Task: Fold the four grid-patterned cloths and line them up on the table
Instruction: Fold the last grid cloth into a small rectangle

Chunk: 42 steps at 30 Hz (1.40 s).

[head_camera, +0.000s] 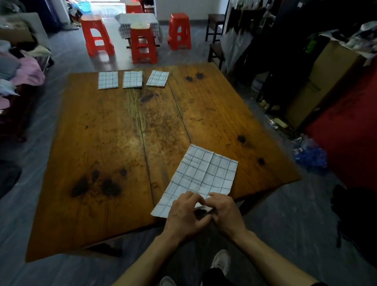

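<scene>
Cloth number four, white with a thin dark grid, lies as a long strip at the near right edge of the wooden bench, angled away to the right, with a crease running down its length. The left hand and right hand meet at its near end, each grip pinched on the cloth's near edge. Three folded cloths with the same grid sit in a row along the far edge, apart from each other, the rightmost tilted.
</scene>
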Available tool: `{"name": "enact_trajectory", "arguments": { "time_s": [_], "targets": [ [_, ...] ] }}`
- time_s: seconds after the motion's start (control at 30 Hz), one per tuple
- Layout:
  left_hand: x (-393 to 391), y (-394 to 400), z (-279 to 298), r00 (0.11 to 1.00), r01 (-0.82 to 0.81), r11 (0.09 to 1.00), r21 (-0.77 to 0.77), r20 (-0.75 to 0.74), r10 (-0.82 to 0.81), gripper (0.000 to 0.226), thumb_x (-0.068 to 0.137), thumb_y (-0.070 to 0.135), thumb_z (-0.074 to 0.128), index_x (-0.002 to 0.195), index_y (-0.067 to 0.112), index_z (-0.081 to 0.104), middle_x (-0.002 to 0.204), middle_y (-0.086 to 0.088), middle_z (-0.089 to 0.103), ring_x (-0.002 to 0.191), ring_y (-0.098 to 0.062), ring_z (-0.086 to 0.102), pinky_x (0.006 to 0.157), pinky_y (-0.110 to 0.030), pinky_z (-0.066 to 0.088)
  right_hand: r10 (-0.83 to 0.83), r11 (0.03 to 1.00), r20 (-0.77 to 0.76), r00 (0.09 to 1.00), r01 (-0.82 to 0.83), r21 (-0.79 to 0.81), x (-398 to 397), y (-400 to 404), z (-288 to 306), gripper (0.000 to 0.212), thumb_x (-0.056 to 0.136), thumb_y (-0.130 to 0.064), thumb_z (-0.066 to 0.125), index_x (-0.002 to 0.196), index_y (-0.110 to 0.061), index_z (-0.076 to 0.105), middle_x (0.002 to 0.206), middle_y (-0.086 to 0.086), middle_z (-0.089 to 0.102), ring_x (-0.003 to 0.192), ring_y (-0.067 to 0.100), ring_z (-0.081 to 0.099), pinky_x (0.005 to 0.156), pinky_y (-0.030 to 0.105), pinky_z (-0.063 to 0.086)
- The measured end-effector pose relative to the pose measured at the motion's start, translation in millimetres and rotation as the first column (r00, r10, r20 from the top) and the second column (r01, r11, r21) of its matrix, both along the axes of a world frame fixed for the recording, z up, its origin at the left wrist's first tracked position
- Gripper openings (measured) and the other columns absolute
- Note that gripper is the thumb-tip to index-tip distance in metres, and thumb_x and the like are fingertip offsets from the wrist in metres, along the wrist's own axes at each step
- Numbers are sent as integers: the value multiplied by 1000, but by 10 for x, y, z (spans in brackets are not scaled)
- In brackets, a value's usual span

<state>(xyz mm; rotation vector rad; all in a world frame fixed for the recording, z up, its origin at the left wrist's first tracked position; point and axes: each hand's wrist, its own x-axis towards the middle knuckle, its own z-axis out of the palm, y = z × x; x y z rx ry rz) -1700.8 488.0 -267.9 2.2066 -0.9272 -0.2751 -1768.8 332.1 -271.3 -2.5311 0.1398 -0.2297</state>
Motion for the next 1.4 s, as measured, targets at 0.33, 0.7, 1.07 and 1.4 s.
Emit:
{"name": "enact_trajectory", "arguments": {
  "time_s": [0.33, 0.7, 1.07, 1.4],
  "targets": [
    [391, 420, -256, 975, -2, 976, 216, 215, -45, 10, 81, 34, 71, 86, 32, 62, 109, 10, 61, 97, -11, 56, 80, -30, 49, -72, 965, 8, 997, 67, 254, -236, -386, 36, 27, 89, -33, 63, 105, -16, 75, 107, -12, 71, 112, -4, 58, 101, 19, 44],
    [620, 17, 105, 982, 102, 994, -28, -159, -106, 7, 86, 22, 71, 89, 22, 65, 98, 9, 70, 93, -2, 66, 77, -31, 59, -328, 766, -130, 936, 344, 542, -349, -937, 126, 25, 86, -36, 66, 90, -12, 73, 90, 4, 74, 88, 19, 70, 78, 45, 59],
    [894, -531, 343, 901, -249, 968, -33, -373, 219, 8, 86, 13, 71, 84, 17, 64, 92, -2, 70, 85, -11, 71, 70, -40, 62, -186, 662, -182, 966, 260, 703, 183, -1544, 196, 11, 92, -23, 63, 97, -18, 72, 98, -1, 73, 92, 12, 70, 74, 33, 60],
    [1205, -539, 214, 840, -367, 926, 91, -396, 372, 15, 84, 18, 73, 92, 27, 64, 95, 5, 68, 88, -8, 67, 71, -31, 59, -178, 702, -249, 952, 300, 646, 758, -1656, 146, 25, 99, -30, 52, 92, -17, 73, 91, -2, 72, 85, 4, 67, 71, 23, 53]
  ]
}}
